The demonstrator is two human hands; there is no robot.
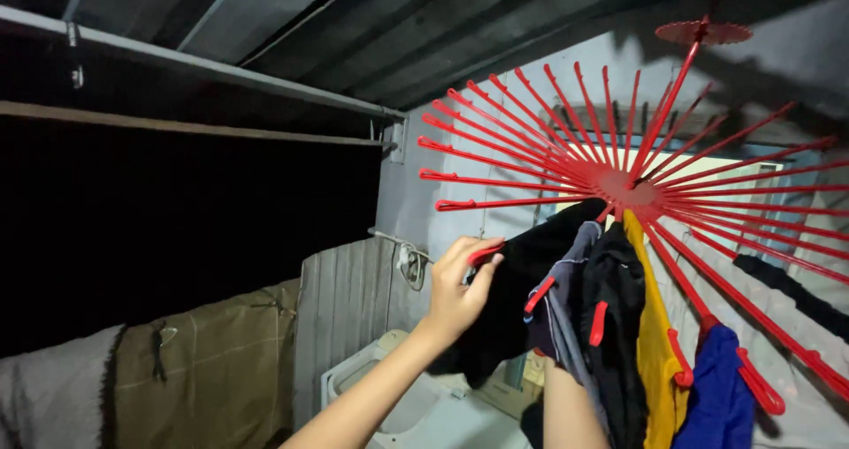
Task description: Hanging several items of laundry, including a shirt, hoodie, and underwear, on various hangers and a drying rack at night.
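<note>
No packages, labels, signs, screens apparent

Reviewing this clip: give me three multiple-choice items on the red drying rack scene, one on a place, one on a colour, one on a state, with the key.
1. Where is the left hand?
A. At the tip of a red spoke over the black garment
B. On the washing machine lid
C. On the metal rail

2. What colour is the garment between the black hanging one and the blue one?
A. White
B. Yellow
C. Green

3. How do the upper spokes of the red rack stand?
A. All laden
B. Snapped off
C. Bare

Key: 1 A, its fingers pinch the spoke's red tip against the black garment. 2 B, the yellow garment hangs beside the blue garment. 3 C, the red rack carries clothes only on its lower spokes.
</note>
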